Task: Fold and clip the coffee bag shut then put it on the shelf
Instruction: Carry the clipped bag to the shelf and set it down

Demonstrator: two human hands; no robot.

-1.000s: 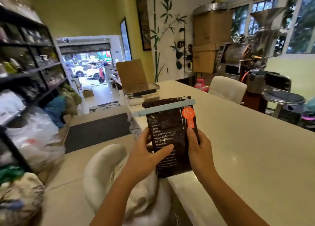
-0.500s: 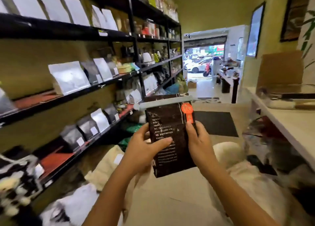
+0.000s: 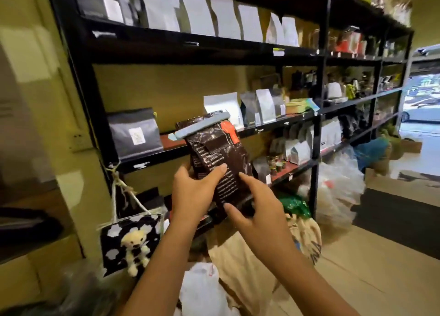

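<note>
The glossy dark-brown coffee bag, its top folded under a pale blue plastic bar clip, has swung from the tabletop to the black metal shelf and is now tilted before it. The left hand has a pinching grip on it; the right hand touches it with spread fingers. Only placing seems left.

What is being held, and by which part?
The coffee bag: the left hand grips its lower left side, thumb across the front; the right hand touches its lower right edge.

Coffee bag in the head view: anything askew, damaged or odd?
The crumpled dark brown foil coffee bag leans left in the left hand; its long pale blue plastic clip sits slanted, overhanging the left edge. No tear or spill visible.
</note>
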